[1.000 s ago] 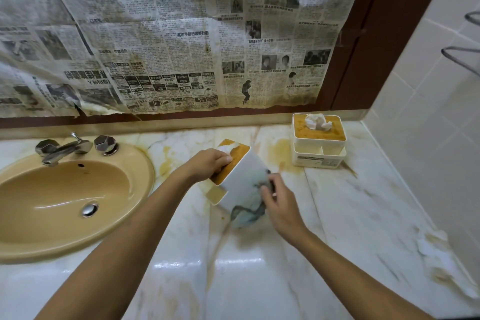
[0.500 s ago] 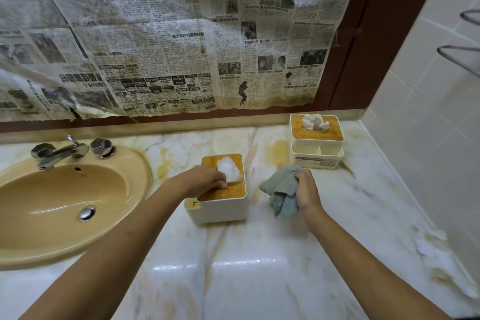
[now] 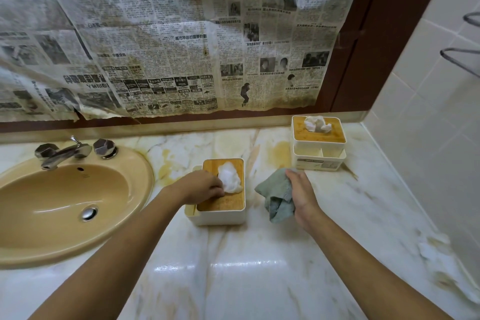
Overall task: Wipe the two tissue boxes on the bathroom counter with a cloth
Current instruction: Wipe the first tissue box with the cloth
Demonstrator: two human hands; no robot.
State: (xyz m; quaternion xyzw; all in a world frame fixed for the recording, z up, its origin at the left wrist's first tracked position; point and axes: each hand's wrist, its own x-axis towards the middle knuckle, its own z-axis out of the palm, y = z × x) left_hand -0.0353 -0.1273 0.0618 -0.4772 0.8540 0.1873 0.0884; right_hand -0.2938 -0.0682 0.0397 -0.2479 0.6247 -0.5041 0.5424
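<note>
Your left hand (image 3: 201,187) rests on the near tissue box (image 3: 220,196), which stands upright on the marble counter (image 3: 233,275) just right of the sink (image 3: 65,200). The box is cream plastic with rounded corners and a bamboo-coloured lid; a white tissue (image 3: 230,179) puffs out of the lid's slot, and your left fingers (image 3: 217,191) lie curled together on the lid, touching the tissue's edge. A narrow side compartment shows along the box's left edge.

Your right hand (image 3: 301,196) holds the cloth (image 3: 276,196), a grey-green towelling piece bunched and hanging in folds, with your fingers closed around it. The cloth sits just right of the near box, apart from it, and its lower end seems to reach the counter.

The far tissue box (image 3: 318,143) stands at the back of the counter near the tiled wall (image 3: 428,112). It has the same cream body and bamboo lid with a crumpled tissue on top, and a divided open tray faces you at its front. The cloth's top corner lies near its front edge.
</note>
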